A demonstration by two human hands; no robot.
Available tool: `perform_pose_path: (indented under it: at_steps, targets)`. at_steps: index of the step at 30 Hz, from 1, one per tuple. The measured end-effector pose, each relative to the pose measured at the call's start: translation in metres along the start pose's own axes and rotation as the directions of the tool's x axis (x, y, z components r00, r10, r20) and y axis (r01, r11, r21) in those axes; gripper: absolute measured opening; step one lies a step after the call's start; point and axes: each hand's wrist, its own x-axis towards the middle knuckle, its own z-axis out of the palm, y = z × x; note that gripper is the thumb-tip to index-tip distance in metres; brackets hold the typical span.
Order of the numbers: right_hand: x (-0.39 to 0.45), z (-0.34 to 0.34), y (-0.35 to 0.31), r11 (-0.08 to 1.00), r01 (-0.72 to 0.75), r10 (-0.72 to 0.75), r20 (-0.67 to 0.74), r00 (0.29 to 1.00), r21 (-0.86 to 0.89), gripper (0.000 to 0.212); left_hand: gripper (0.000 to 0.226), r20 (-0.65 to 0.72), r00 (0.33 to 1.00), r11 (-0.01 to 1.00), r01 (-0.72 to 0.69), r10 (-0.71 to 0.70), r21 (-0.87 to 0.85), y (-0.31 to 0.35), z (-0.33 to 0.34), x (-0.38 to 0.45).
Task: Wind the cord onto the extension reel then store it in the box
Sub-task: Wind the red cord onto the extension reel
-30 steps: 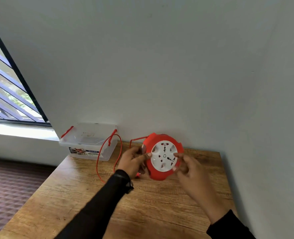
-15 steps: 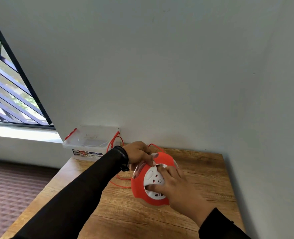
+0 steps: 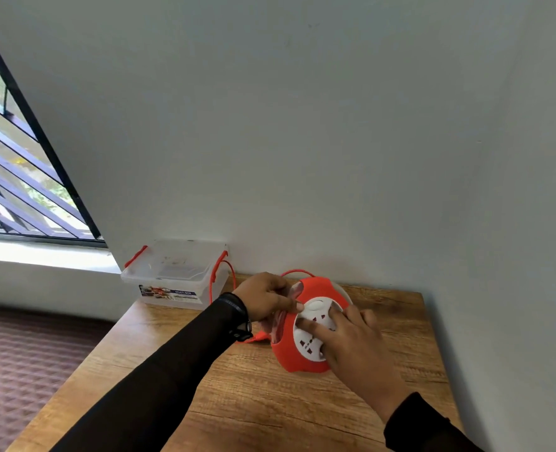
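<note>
Here, the red extension reel (image 3: 298, 350) is shown tilted above the wooden table (image 3: 254, 396), near its far right corner. Its left rim is gripped by the left hand (image 3: 265, 300), thumb laid on the white socket face (image 3: 314, 334). The right hand (image 3: 351, 344) is pressed onto that face with fingers spread and nearly straight. Loose red cord (image 3: 229, 278) is seen looping behind the left wrist. The clear box (image 3: 172, 278) stands at the far left edge, against the wall.

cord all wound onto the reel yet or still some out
Still partly out: a loop of red cord trails beside the clear box, and another arcs behind the reel.
</note>
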Motion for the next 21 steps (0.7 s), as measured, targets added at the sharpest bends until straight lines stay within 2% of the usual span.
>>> perform_pose_path:
  at_steps: [3, 7, 10, 13, 16, 18, 21]
  targets:
    - [-0.001, -0.002, 0.008, 0.993, -0.115, 0.117, -0.056, 0.992, 0.04, 0.074, 0.026, -0.09, 0.995, 0.998, -0.035, 0.031, -0.049, 0.0, 0.016, -0.004]
    - [-0.001, 0.001, 0.016, 0.966, -0.237, 0.248, -0.118, 0.962, 0.1, 0.067, 0.034, -0.261, 0.961, 0.996, -0.085, 0.091, 0.035, 0.003, 0.043, -0.007]
    - [0.002, 0.004, 0.019, 0.935, -0.323, 0.343, -0.135, 0.93, 0.15, 0.06, 0.037, -0.368, 0.926, 0.994, -0.106, 0.085, -0.036, 0.002, 0.062, -0.008]
    - [0.006, 0.004, 0.022, 0.838, -0.412, 0.472, -0.096, 0.876, 0.358, 0.055, 0.041, -0.464, 0.881, 0.983, -0.156, 0.094, -0.097, 0.001, 0.081, -0.01]
    - [0.009, 0.003, 0.024, 0.633, -0.459, 0.608, -0.035, 0.793, 0.623, 0.056, 0.038, -0.548, 0.821, 0.964, -0.249, 0.163, -0.087, 0.004, 0.099, -0.011]
    - [0.012, 0.003, 0.025, 0.394, -0.427, 0.666, 0.067, 0.743, 0.814, 0.057, 0.034, -0.606, 0.76, 0.953, -0.303, 0.235, -0.01, 0.005, 0.108, -0.01]
    - [0.016, 0.001, 0.026, 0.046, -0.361, 0.679, 0.235, 0.696, 0.932, 0.055, 0.035, -0.645, 0.71, 0.939, -0.343, 0.282, 0.034, 0.008, 0.115, -0.007]
